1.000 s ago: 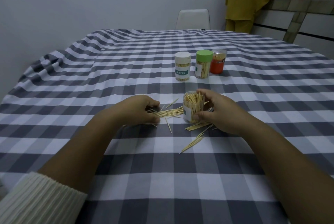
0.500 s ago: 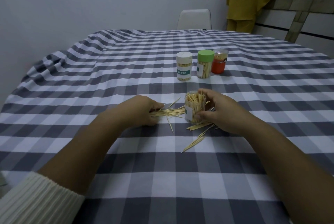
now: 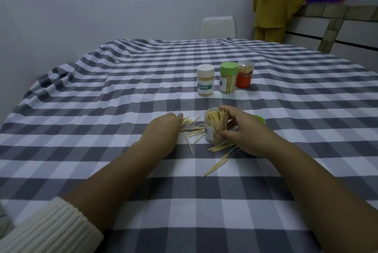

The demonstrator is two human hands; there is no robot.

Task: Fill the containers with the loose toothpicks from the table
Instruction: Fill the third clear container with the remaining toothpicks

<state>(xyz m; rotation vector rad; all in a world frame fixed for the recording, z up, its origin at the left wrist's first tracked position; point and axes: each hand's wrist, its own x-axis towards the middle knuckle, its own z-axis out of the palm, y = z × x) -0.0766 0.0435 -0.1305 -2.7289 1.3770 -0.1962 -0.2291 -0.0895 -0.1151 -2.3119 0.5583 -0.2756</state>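
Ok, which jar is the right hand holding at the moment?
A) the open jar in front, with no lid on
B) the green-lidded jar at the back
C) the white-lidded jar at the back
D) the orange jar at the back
A: the right hand has its fingers curled round the open jar, packed with toothpicks, while the three jars at the back stand untouched.
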